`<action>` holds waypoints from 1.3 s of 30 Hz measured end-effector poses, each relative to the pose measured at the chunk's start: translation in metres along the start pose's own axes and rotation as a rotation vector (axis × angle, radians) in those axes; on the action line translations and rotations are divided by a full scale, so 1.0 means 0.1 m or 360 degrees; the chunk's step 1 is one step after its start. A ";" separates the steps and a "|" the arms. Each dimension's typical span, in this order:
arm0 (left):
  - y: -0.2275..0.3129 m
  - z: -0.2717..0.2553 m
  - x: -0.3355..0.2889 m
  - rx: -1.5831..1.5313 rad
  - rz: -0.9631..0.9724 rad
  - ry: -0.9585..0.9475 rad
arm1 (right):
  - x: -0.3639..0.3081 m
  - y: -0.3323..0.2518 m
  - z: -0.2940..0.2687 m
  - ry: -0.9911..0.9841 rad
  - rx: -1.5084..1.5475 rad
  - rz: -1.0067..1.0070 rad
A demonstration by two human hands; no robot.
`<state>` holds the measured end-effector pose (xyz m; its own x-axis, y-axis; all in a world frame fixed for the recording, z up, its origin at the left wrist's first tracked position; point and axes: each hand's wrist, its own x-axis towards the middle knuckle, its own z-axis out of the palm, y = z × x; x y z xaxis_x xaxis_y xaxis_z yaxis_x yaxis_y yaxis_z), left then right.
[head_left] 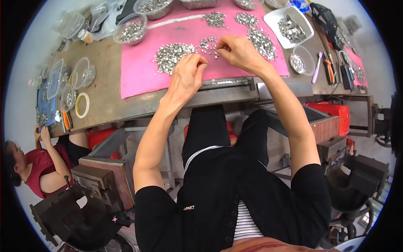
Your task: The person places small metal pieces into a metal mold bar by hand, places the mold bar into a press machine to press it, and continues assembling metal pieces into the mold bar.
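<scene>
Over a pink mat [138,77] on the bench, both my hands work among piles of small shiny metal pieces. My left hand [187,75] is closed at the near edge of a large pile [170,56], fingertips curled together. To its right, my right hand [240,52] pinches with thumb and fingers, beside a thin scatter of pieces [207,44]. Anything inside either pinch is too small or hidden to make out. Another pile [262,45] lies just right of my right hand. Smaller heaps [214,19] sit farther back on the mat.
A white tray [308,29] and a clear tub [303,56], both holding metal pieces, stand at the right, near orange-handled pliers [331,72]. More round tubs [142,21] line the back. A tape roll [82,105] lies at left, where another person [46,168] sits.
</scene>
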<state>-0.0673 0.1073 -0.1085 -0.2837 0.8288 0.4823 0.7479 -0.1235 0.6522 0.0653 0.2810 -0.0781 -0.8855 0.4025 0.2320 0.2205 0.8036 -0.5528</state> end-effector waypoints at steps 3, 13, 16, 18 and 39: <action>0.11 0.09 0.02 -0.0042 -0.0019 0.0027 | -0.19 0.02 0.17 0.0071 -0.0450 -0.0226; 0.45 0.34 -0.20 -0.0249 -0.0089 0.0019 | -0.25 0.13 0.21 0.0200 -0.0310 -0.0239; 0.46 0.39 -0.21 -0.0102 0.0055 0.0044 | -0.27 0.14 0.22 0.0244 -0.0288 -0.0240; 0.45 0.41 -0.21 -0.0017 0.0123 0.0038 | -0.28 0.16 0.21 0.0231 -0.0276 -0.0231; 0.47 0.45 -0.22 0.0241 0.0269 0.0039 | -0.43 0.27 0.13 0.0351 -0.0061 -0.0207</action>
<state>0.0008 0.1079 -0.1150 -0.1597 0.7894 0.5928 0.8671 -0.1748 0.4664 0.1040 0.2799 -0.1130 -0.7976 0.3771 0.4707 0.1293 0.8692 -0.4772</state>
